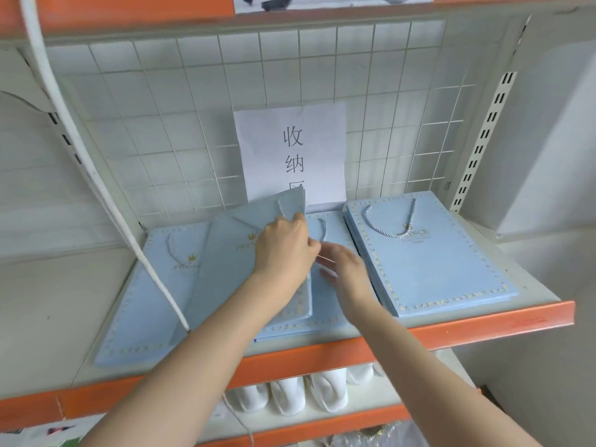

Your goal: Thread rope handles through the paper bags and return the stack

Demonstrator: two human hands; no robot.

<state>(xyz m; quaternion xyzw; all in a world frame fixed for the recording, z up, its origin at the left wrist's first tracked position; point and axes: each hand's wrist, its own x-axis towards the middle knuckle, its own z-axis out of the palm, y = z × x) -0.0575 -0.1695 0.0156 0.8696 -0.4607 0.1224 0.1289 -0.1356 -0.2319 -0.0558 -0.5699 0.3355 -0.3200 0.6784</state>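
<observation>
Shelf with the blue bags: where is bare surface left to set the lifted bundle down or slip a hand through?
Bare shelf shows only as a strip right of the right stack and a narrow margin along the orange front lip. The left pile, the lifted bags in the left hand and the right hand crowd the middle.
</observation>
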